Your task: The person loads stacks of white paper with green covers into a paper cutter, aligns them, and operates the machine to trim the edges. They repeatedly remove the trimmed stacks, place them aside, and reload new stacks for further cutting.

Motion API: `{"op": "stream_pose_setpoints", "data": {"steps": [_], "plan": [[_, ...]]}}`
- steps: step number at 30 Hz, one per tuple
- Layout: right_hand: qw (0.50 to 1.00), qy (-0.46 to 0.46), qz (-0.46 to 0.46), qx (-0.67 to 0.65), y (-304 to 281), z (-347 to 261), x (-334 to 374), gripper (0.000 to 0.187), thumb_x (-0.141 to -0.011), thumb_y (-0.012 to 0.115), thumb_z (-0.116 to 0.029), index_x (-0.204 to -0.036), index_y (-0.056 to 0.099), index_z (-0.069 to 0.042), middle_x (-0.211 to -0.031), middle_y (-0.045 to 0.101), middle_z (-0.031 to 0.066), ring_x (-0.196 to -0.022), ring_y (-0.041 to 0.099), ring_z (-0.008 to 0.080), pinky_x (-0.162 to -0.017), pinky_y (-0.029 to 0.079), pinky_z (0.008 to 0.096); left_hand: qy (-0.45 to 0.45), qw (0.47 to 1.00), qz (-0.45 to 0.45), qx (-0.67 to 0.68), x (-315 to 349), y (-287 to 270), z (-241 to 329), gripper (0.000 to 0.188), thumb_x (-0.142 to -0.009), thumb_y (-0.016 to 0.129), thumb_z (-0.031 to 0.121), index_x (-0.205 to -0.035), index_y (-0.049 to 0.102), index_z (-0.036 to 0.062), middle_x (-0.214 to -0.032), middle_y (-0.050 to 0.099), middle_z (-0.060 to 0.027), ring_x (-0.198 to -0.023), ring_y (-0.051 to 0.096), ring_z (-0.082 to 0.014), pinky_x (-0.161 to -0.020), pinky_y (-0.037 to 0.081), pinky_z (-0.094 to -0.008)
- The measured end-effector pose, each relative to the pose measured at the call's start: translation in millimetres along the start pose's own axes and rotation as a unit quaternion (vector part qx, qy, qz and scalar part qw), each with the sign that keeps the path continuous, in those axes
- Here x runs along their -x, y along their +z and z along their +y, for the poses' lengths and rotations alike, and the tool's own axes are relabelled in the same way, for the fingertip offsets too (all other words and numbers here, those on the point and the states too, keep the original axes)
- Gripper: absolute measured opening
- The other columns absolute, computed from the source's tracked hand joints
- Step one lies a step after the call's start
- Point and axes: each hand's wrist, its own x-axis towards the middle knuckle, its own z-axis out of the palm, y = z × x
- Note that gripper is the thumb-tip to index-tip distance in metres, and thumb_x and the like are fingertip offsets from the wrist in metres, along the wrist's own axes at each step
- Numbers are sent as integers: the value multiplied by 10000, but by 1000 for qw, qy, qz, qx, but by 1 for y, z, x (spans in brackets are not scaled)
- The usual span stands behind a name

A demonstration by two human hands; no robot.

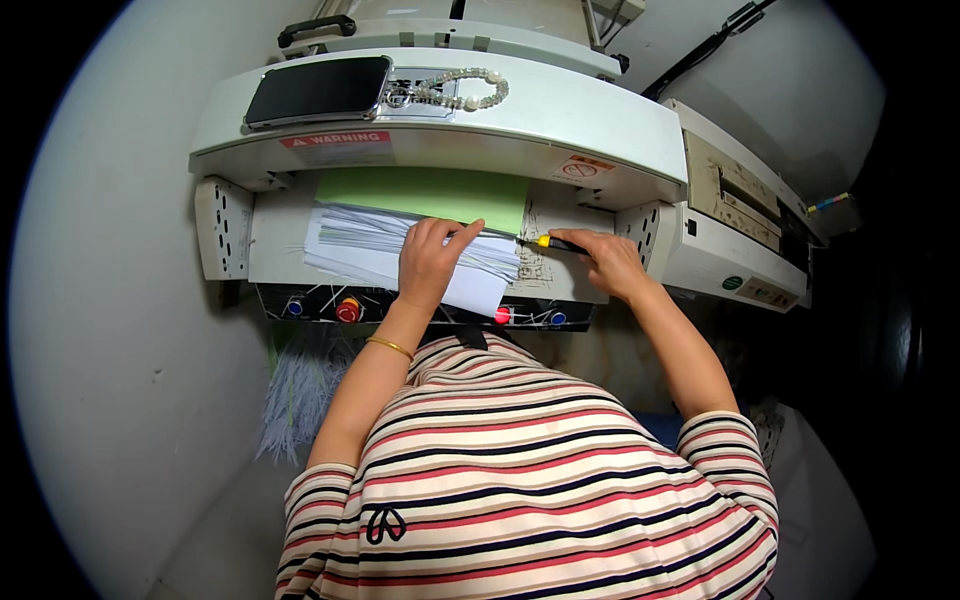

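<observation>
My right hand (612, 264) grips a yellow-and-black utility knife (557, 244), its tip pointing left at the right end of the paper. My left hand (426, 266) rests on the paper pile, thumb apart from the fingers, pressing near the front edge of a green sheet (425, 188). A thin dark straight edge runs along there, partly under that hand; I cannot tell what it is. Narrow paper strips (350, 226) lie across a white sheet (478, 293) in front of the green one. All this sits on the pale bed (275, 240) of a paper-cutting machine.
A phone (318, 92) with a beaded strap (500, 92) lies on the machine's white cover (580, 100). Along the front panel are a red knob (349, 310) and blue buttons (559, 318). Shredded strips (300, 395) hang at lower left. Another beige machine part (740, 255) stands right.
</observation>
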Motion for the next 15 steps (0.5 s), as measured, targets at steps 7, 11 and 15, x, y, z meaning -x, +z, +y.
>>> {"op": "stream_pose_setpoints", "data": {"steps": [7,11,15], "plan": [[1000,3,12,-5,0,5,10,620,-752,582,77,-1280,577,-249,-1189,654,36,-1055,623,296,-821,513,412,-2,1000,2,25,-3,-2,1,392,-744,656,16,-1110,697,151,-871,606,-42,-848,584,-238,-758,469,-365],[989,-46,85,-108,-16,-23,26,628,-735,561,114,-1277,586,-202,-1217,636,63,-1073,617,304,-884,512,386,5,996,-8,94,0,-3,-1,368,-763,617,-40,-1111,665,70,-921,619,-104,-890,590,-289,-803,475,-396],[941,-141,287,-116,-81,-38,29,645,-680,511,199,-1266,589,-60,-1194,646,140,-1061,638,312,-911,518,378,40,992,-37,117,7,-10,-9,345,-761,616,-55,-1093,650,34,-948,608,-141,-909,585,-320,-828,480,-407]]}}
